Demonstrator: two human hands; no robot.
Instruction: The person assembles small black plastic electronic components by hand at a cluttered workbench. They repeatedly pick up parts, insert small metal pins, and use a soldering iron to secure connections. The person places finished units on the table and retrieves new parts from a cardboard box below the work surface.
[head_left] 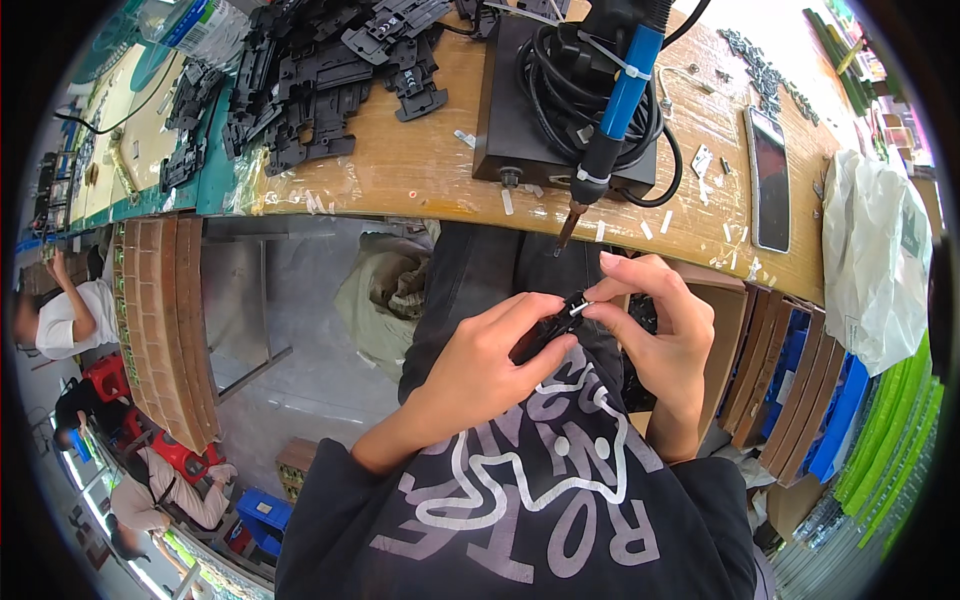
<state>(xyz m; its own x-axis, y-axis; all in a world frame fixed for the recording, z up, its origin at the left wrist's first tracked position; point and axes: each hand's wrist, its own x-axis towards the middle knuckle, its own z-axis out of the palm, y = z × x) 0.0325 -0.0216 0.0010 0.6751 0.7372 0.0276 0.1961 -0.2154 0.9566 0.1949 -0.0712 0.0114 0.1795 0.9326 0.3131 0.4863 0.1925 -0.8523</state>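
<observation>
Over my lap, just in front of the table edge, my left hand (pixel 480 360) is closed around a small black plastic part (pixel 535 338), much of it hidden by the fingers. My right hand (pixel 665 335) meets it from the other side, thumb and forefinger pinched at the part's end. A small white strip (pixel 577 309) shows between those fingertips, against the black part. Above both hands, a soldering iron with a blue handle (pixel 625 90) points down past the table edge, its tip (pixel 563 240) apart from the part.
Black plastic pieces (pixel 315 90) are heaped at the table's far left. A black box (pixel 500 140) with coiled cable stands behind the iron. Rightward lie a phone (pixel 770 180), small metal parts (pixel 755 70) and a white plastic bag (pixel 870 260). Other people sit far left.
</observation>
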